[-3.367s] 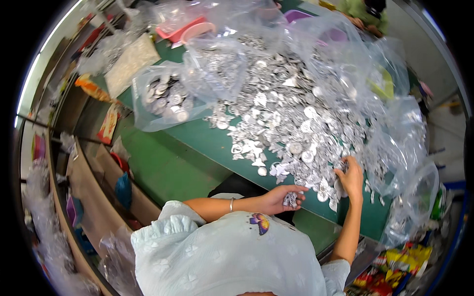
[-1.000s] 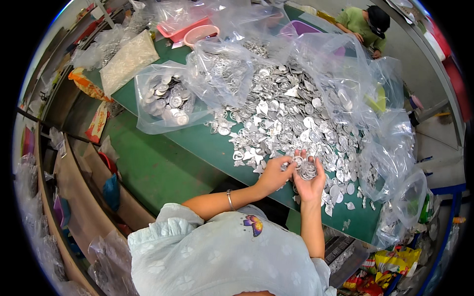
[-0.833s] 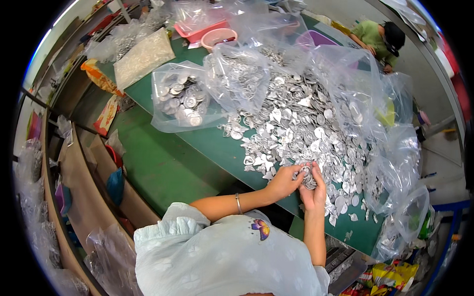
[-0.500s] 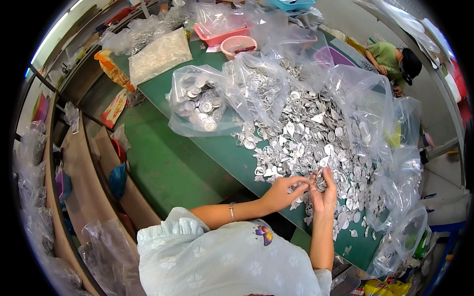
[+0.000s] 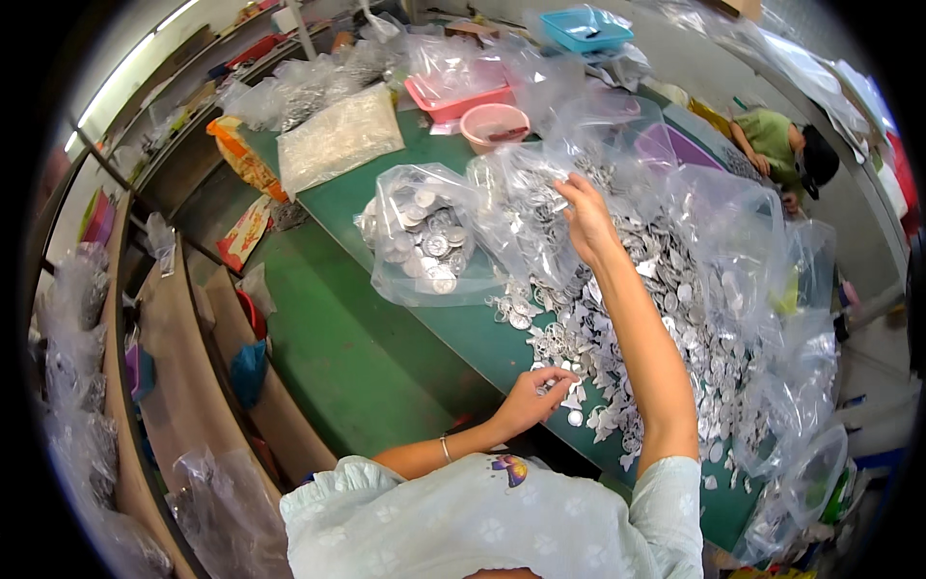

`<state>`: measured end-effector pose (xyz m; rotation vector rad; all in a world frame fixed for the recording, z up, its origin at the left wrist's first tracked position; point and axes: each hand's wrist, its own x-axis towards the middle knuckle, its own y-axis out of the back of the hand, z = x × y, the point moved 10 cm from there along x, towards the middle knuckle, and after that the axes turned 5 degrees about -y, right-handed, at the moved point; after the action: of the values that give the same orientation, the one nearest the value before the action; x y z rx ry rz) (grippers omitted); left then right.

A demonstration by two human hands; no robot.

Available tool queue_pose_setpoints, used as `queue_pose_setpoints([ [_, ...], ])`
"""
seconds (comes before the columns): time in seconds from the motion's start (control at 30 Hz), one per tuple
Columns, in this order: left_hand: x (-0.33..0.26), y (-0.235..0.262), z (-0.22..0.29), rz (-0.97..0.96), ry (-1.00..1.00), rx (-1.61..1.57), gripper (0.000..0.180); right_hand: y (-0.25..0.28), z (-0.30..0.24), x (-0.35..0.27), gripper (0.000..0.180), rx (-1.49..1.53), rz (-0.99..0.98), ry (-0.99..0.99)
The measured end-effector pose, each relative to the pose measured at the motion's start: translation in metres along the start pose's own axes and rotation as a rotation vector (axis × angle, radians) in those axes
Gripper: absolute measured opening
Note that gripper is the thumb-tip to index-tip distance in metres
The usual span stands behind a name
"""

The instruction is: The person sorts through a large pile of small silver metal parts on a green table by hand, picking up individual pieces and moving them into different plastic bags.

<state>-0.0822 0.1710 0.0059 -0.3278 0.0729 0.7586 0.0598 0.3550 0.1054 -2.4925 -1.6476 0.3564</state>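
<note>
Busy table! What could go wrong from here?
Loose silver pieces lie near the edge of the table, so the left hand might brush some onto the floor.
The clear bag of discs sits by that edge too; a knock could tip it.
Slack plastic bunches beside the right hand and might snag it.

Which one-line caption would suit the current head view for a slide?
Right hand at a clear bag of silvery pieces; left hand by the edge of the green table.

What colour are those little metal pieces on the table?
Silvery grey: the pieces show best in the head view.
</note>
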Motion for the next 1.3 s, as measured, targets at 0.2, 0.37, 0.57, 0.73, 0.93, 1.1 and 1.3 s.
queue_pose_setpoints([
  [0.2,0.006,-0.015,-0.016,-0.071,0.087,-0.023,0.018,0.047,-0.003,-0.106,0.025,-0.484,-0.099,0.274],
  [0.37,-0.002,-0.063,-0.034,-0.290,0.290,-0.186,0.020,0.159,0.046,-0.216,0.023,-0.682,-0.025,-0.060],
  [0.57,-0.013,-0.112,-0.071,-0.411,0.589,-0.493,0.023,0.315,0.039,-0.291,0.017,-0.938,0.680,-0.044],
  [0.73,-0.017,-0.152,-0.088,-0.298,0.787,-0.739,0.026,0.280,0.041,-0.270,0.024,-1.448,0.744,0.231],
  [0.93,-0.022,-0.159,-0.080,-0.274,0.783,-0.803,0.038,0.320,0.043,-0.291,0.016,-0.896,0.864,0.148],
  [1.1,-0.029,-0.173,-0.087,-0.310,0.854,-0.830,0.037,0.287,0.026,-0.289,0.026,-1.350,0.779,0.374],
  [1.3,-0.026,-0.168,-0.097,-0.559,0.725,-0.949,0.036,0.301,0.044,-0.275,0.039,-1.383,0.713,0.214],
])
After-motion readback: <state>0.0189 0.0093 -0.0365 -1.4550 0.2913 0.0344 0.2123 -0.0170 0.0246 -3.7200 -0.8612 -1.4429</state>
